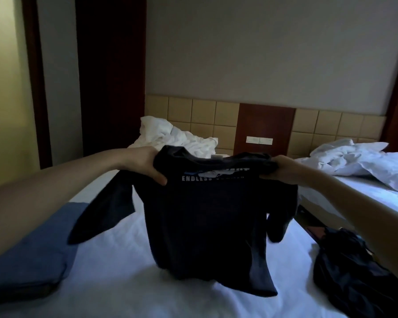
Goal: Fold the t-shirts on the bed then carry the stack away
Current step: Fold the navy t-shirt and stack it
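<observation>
Beside one blue shirt [32,244], left hand [145,161] and right hand [283,169] hold one t-shirt [205,226].

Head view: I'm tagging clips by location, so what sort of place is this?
Probably a hotel twin room. Two white-sheeted beds stand side by side, the near bed and the second bed, backed by a padded tiled headboard with a switch plate on the wooden panel between them.

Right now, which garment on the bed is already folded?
The blue garment at left, flat and squared. The left hand and right hand hold the printed dark t-shirt up; the dark heap at right is crumpled.
</observation>
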A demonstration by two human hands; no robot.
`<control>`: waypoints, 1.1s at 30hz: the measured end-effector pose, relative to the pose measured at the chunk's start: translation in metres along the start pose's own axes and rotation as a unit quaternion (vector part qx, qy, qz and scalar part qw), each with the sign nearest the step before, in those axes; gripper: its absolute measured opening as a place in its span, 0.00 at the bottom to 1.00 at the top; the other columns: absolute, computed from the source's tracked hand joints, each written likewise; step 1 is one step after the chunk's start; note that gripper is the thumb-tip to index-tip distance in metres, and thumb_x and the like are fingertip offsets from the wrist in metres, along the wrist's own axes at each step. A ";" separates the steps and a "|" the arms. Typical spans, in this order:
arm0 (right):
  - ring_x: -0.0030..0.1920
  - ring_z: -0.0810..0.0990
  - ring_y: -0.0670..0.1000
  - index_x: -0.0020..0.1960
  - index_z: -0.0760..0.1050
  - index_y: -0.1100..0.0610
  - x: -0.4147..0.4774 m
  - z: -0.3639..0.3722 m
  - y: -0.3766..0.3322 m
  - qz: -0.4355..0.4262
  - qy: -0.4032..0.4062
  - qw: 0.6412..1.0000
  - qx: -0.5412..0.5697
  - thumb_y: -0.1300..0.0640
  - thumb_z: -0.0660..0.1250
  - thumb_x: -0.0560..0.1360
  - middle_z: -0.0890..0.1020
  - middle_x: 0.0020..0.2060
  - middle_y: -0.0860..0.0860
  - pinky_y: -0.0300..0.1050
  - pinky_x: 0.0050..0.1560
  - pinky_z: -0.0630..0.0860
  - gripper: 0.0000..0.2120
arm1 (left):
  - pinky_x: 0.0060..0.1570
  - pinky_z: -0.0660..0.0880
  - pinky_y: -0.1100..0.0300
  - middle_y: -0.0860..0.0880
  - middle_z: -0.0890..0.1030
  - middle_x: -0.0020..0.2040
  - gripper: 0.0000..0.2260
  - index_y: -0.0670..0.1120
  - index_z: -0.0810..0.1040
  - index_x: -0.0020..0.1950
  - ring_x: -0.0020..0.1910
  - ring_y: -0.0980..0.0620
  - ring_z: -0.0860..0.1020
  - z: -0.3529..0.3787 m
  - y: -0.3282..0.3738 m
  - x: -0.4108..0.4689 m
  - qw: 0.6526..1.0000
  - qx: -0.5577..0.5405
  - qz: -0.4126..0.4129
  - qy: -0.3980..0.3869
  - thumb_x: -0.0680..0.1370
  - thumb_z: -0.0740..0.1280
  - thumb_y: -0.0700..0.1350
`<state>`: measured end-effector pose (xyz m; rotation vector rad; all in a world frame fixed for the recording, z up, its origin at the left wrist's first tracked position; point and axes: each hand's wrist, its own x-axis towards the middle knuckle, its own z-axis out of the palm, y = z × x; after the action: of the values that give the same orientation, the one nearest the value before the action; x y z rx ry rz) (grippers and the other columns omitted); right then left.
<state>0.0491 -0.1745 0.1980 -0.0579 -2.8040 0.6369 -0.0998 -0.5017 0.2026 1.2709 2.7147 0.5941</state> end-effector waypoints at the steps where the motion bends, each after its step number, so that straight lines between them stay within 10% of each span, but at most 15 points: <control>1: 0.36 0.75 0.45 0.36 0.72 0.51 0.001 0.004 0.000 0.001 -0.020 1.000 0.015 0.62 0.68 0.75 0.76 0.33 0.47 0.34 0.40 0.70 0.11 | 0.46 0.78 0.57 0.47 0.83 0.43 0.11 0.45 0.80 0.47 0.44 0.50 0.82 0.001 -0.006 0.003 1.000 0.026 -0.010 -0.014 0.68 0.76 0.46; 5: 0.49 0.78 0.44 0.54 0.71 0.47 0.008 0.015 0.002 -0.009 -0.151 0.980 -0.130 0.54 0.73 0.70 0.78 0.47 0.42 0.28 0.46 0.70 0.16 | 0.45 0.75 0.58 0.49 0.81 0.40 0.08 0.45 0.80 0.44 0.41 0.51 0.79 0.009 -0.024 0.018 0.997 0.065 -0.023 -0.031 0.71 0.74 0.48; 8: 0.57 0.77 0.51 0.68 0.67 0.53 0.029 0.028 0.018 -0.024 -0.083 0.968 -0.234 0.50 0.71 0.72 0.78 0.58 0.49 0.43 0.59 0.72 0.28 | 0.44 0.72 0.63 0.53 0.79 0.40 0.05 0.51 0.77 0.41 0.42 0.54 0.77 0.015 -0.037 0.033 0.995 0.085 -0.031 -0.041 0.73 0.71 0.49; 16: 0.52 0.79 0.55 0.57 0.73 0.52 0.099 0.084 0.063 -0.015 -0.017 0.978 -0.208 0.49 0.68 0.74 0.80 0.50 0.50 0.53 0.52 0.76 0.14 | 0.36 0.71 0.67 0.53 0.81 0.37 0.11 0.50 0.78 0.39 0.36 0.56 0.79 0.050 -0.084 0.085 0.993 0.046 -0.075 -0.083 0.67 0.77 0.52; 23: 0.36 0.74 0.55 0.47 0.68 0.53 0.187 0.063 0.054 -0.030 0.239 0.945 -0.221 0.59 0.62 0.76 0.75 0.36 0.49 0.46 0.34 0.64 0.03 | 0.37 0.65 0.58 0.53 0.68 0.34 0.12 0.49 0.69 0.39 0.37 0.51 0.71 -0.008 -0.091 0.153 0.937 0.228 -0.095 0.245 0.77 0.64 0.54; 27: 0.43 0.77 0.58 0.45 0.70 0.57 0.213 0.054 0.048 -0.078 0.332 0.912 -0.228 0.62 0.63 0.75 0.79 0.40 0.55 0.45 0.41 0.60 0.02 | 0.36 0.65 0.57 0.47 0.78 0.41 0.11 0.46 0.77 0.55 0.41 0.44 0.77 -0.022 -0.094 0.164 0.875 0.309 -0.054 0.369 0.79 0.60 0.50; 33: 0.47 0.79 0.58 0.52 0.72 0.57 0.183 0.119 0.074 -0.021 0.158 0.954 -0.254 0.60 0.63 0.74 0.81 0.46 0.56 0.47 0.45 0.67 0.06 | 0.39 0.71 0.56 0.45 0.81 0.46 0.08 0.46 0.78 0.52 0.46 0.43 0.80 0.055 -0.131 0.147 0.916 0.293 -0.046 0.270 0.77 0.64 0.47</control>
<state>-0.1607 -0.1400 0.1077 -0.1801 -2.5679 -0.1117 -0.2765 -0.4497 0.1148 1.1939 3.5835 0.1124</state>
